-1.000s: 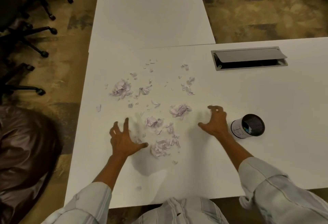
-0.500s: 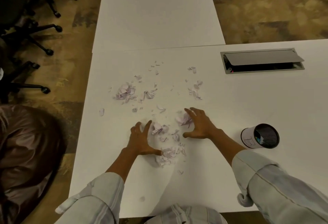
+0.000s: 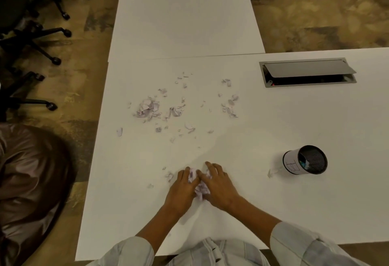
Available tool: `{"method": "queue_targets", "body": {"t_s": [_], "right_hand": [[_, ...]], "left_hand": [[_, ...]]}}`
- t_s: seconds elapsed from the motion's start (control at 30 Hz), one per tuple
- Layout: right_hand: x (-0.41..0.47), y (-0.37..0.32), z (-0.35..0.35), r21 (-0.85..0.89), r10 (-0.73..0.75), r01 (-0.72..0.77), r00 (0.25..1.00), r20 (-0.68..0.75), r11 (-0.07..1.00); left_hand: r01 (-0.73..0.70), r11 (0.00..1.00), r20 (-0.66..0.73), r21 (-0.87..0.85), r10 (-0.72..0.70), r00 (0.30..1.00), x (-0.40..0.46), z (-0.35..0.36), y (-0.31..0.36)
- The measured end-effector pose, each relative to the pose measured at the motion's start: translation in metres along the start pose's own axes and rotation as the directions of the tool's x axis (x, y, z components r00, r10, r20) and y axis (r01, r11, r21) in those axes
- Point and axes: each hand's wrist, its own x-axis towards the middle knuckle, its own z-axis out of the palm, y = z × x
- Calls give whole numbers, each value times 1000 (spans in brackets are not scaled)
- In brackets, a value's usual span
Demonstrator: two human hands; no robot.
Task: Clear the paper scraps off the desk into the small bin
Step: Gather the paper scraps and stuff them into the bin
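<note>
My left hand [image 3: 182, 190] and my right hand [image 3: 219, 183] press together on the white desk [image 3: 294, 122], cupped around a gathered pile of pale lilac paper scraps [image 3: 200, 187]. Only part of that pile shows between my fingers. A few small bits lie just left of my left hand. More torn scraps are scattered farther back, with a crumpled clump [image 3: 147, 108] at the left and a smaller group [image 3: 230, 105] at the right. The small bin [image 3: 305, 162], a cylinder with a dark mesh inside and a white label, stands to the right of my hands.
A grey cable hatch [image 3: 307, 72] with its lid ajar is set into the desk at the back right. A second white table [image 3: 183, 13] adjoins at the back. Black office chairs [image 3: 31, 32] stand on the floor at the left. A brown shiny bag [image 3: 29, 171] sits low left.
Both hands have swept inward and toward me, dragging the near scraps into one pile between them. They were apart a second ago and now touch.
</note>
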Motion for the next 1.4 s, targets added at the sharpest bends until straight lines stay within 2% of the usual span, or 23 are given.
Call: {"method": "queue_targets", "body": {"t_s": [0.2,0.33,0.4,0.47,0.53,0.6,0.77,0.9,1.0,1.13,1.2,1.4], "right_hand": [[-18,-2,17,-120,-131,110,975,-178,987],[-10,6,12,-95,-119,106,984,-134,990],[-5,9,8,29,-33,38,987,-158,999],[-3,11,-4,278,123,-60,970,-212,959],[-7,16,-20,543,317,-150,921,-228,826],[-17,25,-38,719,456,-167,860,-228,675],[-51,65,-90,824,603,-99,731,-320,557],[-80,115,-125,877,724,-86,605,-331,473],[-100,156,-139,851,774,-129,500,-387,509],[-113,194,-135,789,765,-189,454,-458,584],[-115,203,-127,760,736,-190,474,-483,622],[-119,214,-120,584,583,-237,623,-521,776]], "left_hand": [[-15,987,-107,-159,-2,994,-13,10,7],[22,978,-169,-209,-58,984,-7,3,13],[58,941,-211,-334,-135,968,-2,-4,18],[41,891,-262,-453,-176,949,2,-14,26],[-10,870,-319,-493,-170,932,7,-28,39],[-45,856,-342,-516,-158,926,13,-40,53],[-122,826,-333,-551,-83,939,39,-60,104],[-174,819,-287,-546,11,958,66,-67,158],[-219,814,-251,-538,93,963,85,-69,204],[-243,801,-209,-547,150,966,103,-65,259],[-244,801,-196,-546,162,967,109,-62,278],[-255,810,-176,-527,189,966,121,-57,306]]}}
